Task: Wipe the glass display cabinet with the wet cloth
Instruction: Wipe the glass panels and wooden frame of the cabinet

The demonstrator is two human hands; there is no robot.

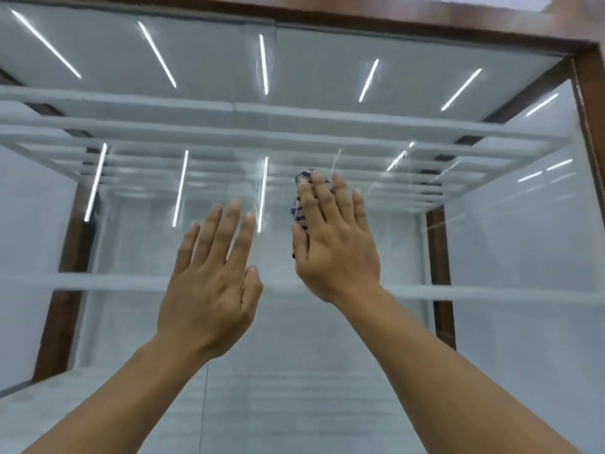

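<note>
The glass display cabinet fills the head view, with a brown wooden frame and white shelves behind its front pane. My right hand lies flat against the glass at centre, pressing a blue-and-white patterned cloth under its palm and fingers. Only the cloth's left edge and top corner show; the hand hides the remainder. My left hand is raised beside it, lower and to the left, with fingers spread and nothing in it. Whether it touches the pane is unclear.
Bright ceiling light strips reflect as streaks across the glass. The wooden frame runs along the top and right edge. Glass shelves cross inside at hand height and above. A vertical seam divides the lower pane.
</note>
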